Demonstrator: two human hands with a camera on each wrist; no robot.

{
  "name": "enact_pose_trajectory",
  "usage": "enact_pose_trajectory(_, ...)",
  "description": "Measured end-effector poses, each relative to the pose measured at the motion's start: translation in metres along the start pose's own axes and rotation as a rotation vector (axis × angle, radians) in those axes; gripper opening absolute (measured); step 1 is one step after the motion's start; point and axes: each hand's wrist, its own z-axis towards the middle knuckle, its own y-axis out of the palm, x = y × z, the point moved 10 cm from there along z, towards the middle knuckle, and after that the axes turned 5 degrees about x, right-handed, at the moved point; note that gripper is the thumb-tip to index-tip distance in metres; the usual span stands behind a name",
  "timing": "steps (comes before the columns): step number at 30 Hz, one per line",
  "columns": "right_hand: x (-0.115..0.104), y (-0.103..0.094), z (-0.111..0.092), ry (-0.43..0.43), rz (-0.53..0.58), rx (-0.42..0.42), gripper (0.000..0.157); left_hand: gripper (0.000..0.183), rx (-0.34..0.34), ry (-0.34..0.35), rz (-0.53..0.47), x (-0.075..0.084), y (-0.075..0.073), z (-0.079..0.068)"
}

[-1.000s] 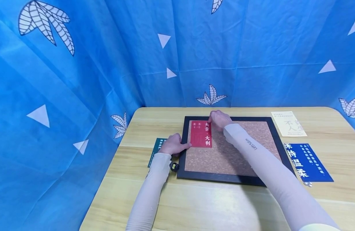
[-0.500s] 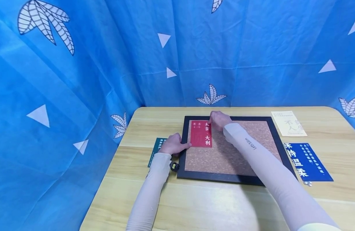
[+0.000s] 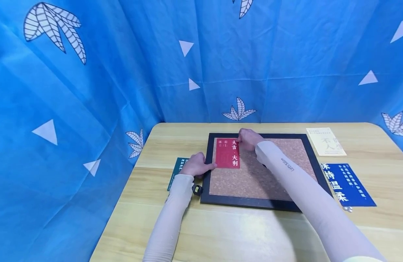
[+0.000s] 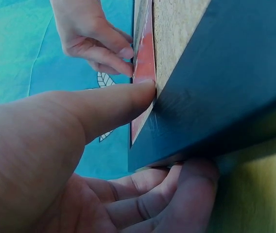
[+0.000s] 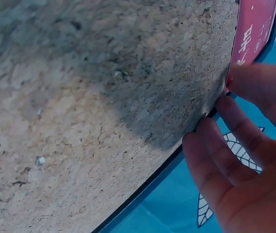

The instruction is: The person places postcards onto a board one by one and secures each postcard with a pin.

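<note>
A red card [image 3: 227, 153] with white characters lies at the upper left of a black-framed corkboard [image 3: 244, 183]. My left hand [image 3: 196, 164] grips the board's left side: in the left wrist view its thumb [image 4: 143, 94] presses the card's edge while the curled fingers [image 4: 147, 194] hold the frame from outside. At the card's top right corner is my right hand [image 3: 249, 139]. The right wrist view shows its thumb pressing there over a tiny red spot [image 5: 229, 80], perhaps a tack, with the other fingers [image 5: 207, 145] curled at the frame's top edge.
A dark green card [image 3: 176, 171] lies partly under my left wrist. Right of the board are a cream card [image 3: 326, 142] and a blue card [image 3: 352, 185], with small shiny pieces [image 3: 347, 209] below. A blue curtain [image 3: 214, 65] hangs behind the wooden table [image 3: 240, 233].
Both hands keep their places on the board and the card. The whole head view has shifted very slightly.
</note>
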Motion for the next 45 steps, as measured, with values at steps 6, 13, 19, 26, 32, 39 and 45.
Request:
enact_pose_trajectory(6,0.003,-0.003,0.002,0.034,-0.011,0.006,0.013,0.044,0.004,0.006,0.003,0.001,-0.003,0.001)
enact_pose_trajectory(13,0.002,0.0,0.001,0.034,0.001,-0.045,0.013,0.043,0.004,-0.003,-0.006,0.001,-0.002,0.0)
enact_pose_trajectory(19,-0.003,0.0,-0.001,-0.007,-0.014,-0.056,0.02,0.044,0.008,-0.006,0.001,0.001,-0.002,0.001)
enact_pose_trajectory(26,0.002,0.003,-0.002,0.028,-0.002,-0.062,0.028,0.044,0.004,-0.01,0.007,0.001,0.0,0.001)
enact_pose_trajectory(32,0.01,0.008,-0.004,0.094,0.014,-0.061,0.025,0.044,0.001,-0.011,0.005,0.0,0.001,0.001)
enact_pose_trajectory(39,0.009,0.007,-0.007,0.13,0.023,-0.054,0.025,0.044,0.008,-0.013,0.018,-0.001,-0.001,0.001)
enact_pose_trajectory(45,0.005,0.005,-0.009,0.108,0.047,-0.045,0.024,0.044,0.002,-0.016,0.009,-0.001,0.001,0.0)
